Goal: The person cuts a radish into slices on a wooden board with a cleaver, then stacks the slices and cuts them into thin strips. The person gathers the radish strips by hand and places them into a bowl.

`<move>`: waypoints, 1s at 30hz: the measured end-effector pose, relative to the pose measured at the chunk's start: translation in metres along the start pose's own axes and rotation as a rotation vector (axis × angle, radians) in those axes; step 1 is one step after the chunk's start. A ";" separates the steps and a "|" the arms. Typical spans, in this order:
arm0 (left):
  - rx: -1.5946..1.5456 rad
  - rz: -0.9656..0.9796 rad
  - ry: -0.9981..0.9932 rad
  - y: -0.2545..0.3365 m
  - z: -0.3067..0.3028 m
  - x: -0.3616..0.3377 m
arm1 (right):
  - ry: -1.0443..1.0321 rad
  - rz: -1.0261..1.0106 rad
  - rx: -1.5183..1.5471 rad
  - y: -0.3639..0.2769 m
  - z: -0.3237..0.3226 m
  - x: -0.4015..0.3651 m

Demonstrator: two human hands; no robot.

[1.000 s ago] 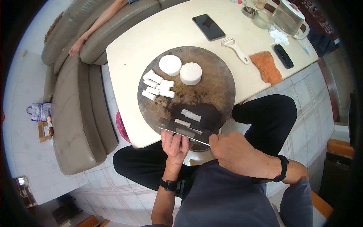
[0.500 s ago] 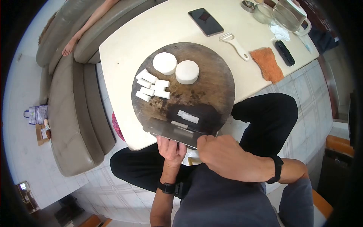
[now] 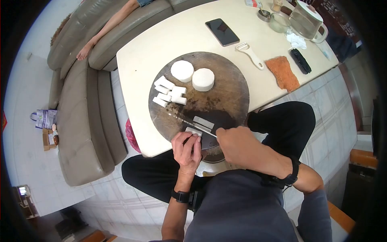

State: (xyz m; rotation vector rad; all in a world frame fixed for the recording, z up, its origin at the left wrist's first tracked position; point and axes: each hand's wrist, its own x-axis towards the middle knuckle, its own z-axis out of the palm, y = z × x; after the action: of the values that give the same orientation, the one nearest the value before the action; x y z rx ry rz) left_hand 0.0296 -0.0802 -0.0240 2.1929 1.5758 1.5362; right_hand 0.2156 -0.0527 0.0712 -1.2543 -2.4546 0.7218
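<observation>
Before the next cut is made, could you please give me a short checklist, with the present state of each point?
1. Right hand grips the knife: ok.
2. Left hand touches the near white piece: ok.
3. Left fingertips safely away from the blade: cannot tell; they look close.
4. Surface dry around the blade: probably not ok; a dark, wet-looking patch shows on the round board.
5. Peeler and phone off the board: ok.
</observation>
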 end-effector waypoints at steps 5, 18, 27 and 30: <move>0.026 0.014 0.007 -0.005 -0.001 -0.004 | -0.110 -0.046 -0.043 -0.017 -0.013 -0.018; 0.047 0.040 -0.015 -0.008 -0.002 -0.002 | -0.213 -0.078 -0.013 -0.020 -0.017 -0.007; 0.050 0.024 -0.012 -0.009 -0.001 -0.007 | -0.199 -0.112 0.025 -0.015 -0.004 0.008; 0.039 0.012 -0.038 -0.012 -0.006 -0.012 | -0.047 -0.205 0.065 -0.015 0.011 0.019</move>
State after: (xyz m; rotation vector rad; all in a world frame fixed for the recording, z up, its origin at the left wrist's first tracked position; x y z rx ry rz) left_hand 0.0170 -0.0859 -0.0362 2.2416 1.5986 1.4700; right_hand 0.1898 -0.0481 0.0707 -0.9550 -2.5274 0.7754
